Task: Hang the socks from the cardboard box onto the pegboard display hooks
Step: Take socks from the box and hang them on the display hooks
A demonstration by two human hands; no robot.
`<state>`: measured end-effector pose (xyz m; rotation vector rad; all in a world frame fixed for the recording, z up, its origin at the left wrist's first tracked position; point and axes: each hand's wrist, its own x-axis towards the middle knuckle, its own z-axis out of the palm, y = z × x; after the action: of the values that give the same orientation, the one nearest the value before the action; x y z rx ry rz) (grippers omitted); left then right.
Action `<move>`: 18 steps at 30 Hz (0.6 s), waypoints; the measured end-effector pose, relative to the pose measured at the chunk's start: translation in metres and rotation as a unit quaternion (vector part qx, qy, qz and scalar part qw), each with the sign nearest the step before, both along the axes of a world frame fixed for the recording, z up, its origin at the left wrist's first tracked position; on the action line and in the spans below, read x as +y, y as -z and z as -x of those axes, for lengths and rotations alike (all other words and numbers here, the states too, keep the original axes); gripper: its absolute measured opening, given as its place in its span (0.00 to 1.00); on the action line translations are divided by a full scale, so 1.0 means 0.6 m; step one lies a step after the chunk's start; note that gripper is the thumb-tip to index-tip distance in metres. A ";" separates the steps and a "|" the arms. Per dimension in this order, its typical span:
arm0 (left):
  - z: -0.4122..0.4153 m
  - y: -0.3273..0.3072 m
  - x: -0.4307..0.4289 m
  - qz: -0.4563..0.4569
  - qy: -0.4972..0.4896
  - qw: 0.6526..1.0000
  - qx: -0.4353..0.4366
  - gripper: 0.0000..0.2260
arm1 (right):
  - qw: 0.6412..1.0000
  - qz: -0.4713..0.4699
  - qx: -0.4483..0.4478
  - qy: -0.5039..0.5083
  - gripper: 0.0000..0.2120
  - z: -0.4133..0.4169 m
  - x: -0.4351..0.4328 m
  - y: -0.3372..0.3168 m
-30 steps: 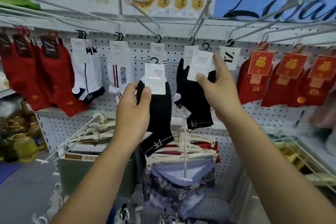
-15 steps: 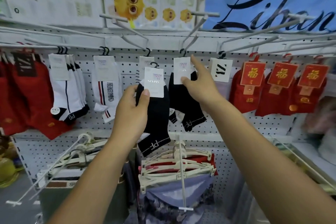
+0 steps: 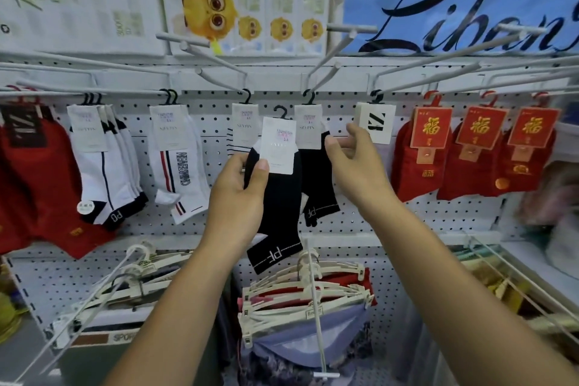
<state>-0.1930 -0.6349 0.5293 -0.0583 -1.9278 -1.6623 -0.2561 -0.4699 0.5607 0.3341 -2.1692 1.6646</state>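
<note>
Black sock point(image 3: 275, 204): pinched at card by left hand point(image 3: 238, 194), held up before pegboard point(image 3: 213, 122), hook point(image 3: 279, 111) free just under pegs point(image 3: 326, 75), prob. for threading on. Right hand point(image 3: 360, 163): loosely curled at hung sock point(image 3: 318, 178), prob. steadying it; grip unclear.

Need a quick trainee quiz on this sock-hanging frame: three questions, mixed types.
1. True or false: the black sock held by the left hand already hangs on the pegboard.
2. Which socks hang right of the Z card? A white; B red; C striped.
3. Fill in: the letters on the held sock read ___.
Key: 1 false, its hanger hangs on nothing; 2 B, the red socks; 3 PF.
</note>
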 end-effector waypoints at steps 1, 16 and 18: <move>0.000 0.001 0.004 0.001 0.010 1.000 0.000 0.06 | 1.000 0.014 0.002 -0.010 0.26 -0.014 0.004 0.004; 0.016 -0.057 -0.029 0.028 -0.055 0.997 0.057 0.17 | 0.992 0.052 0.088 -0.070 0.21 -0.040 0.023 -0.029; 0.033 -0.079 -0.048 0.049 -0.077 0.993 0.073 0.23 | 0.992 0.039 0.100 -0.071 0.22 -0.020 0.020 -0.036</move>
<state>-0.2127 -0.6637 0.5767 -0.0650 -1.8532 -1.4225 -0.2439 -0.4578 0.5826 0.6198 -1.9683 1.7044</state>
